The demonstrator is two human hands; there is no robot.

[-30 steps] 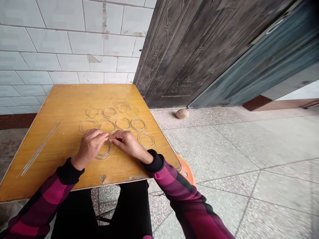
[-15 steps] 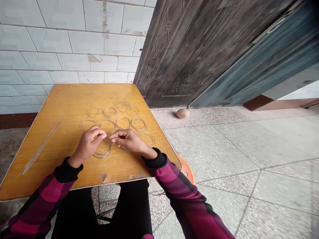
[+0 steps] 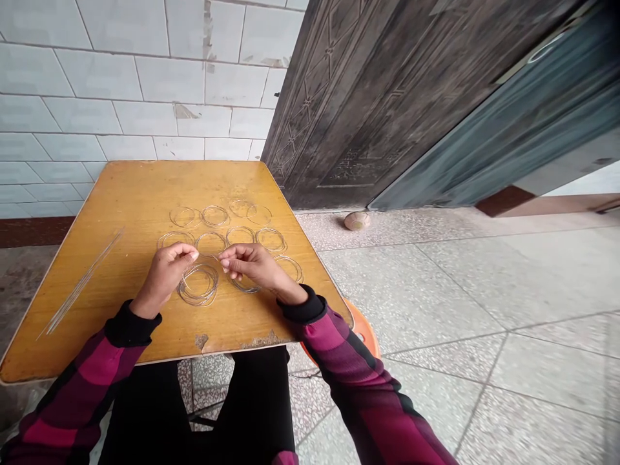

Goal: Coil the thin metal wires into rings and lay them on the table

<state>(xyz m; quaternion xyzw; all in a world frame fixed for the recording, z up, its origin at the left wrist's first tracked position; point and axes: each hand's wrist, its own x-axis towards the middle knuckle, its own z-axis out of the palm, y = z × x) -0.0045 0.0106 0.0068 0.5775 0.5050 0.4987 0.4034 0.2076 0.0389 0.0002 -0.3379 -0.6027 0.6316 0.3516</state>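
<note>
On the yellow wooden table (image 3: pixel 135 187) lie several thin wire rings (image 3: pixel 239 236) in rows. My left hand (image 3: pixel 165 272) and my right hand (image 3: pixel 252 263) meet near the table's middle, both pinching a thin wire strand (image 3: pixel 209 258) stretched between their fingertips. Just below the hands lies a stack of wire rings (image 3: pixel 197 285), close to my left fingers. Another ring (image 3: pixel 242 284) shows partly under my right hand. A bundle of straight wires (image 3: pixel 80 284) lies at the table's left side.
A tiled wall stands behind the table, a dark carved door (image 3: pixel 368 97) to the right. A small ball (image 3: pixel 356 221) rests on the stone floor. An orange stool (image 3: pixel 361 329) peeks out by the table's right corner. The near table edge is chipped.
Both hands have lifted and moved slightly away from me, uncovering the stack of rings below them. The pinch on the wire strand stays.
</note>
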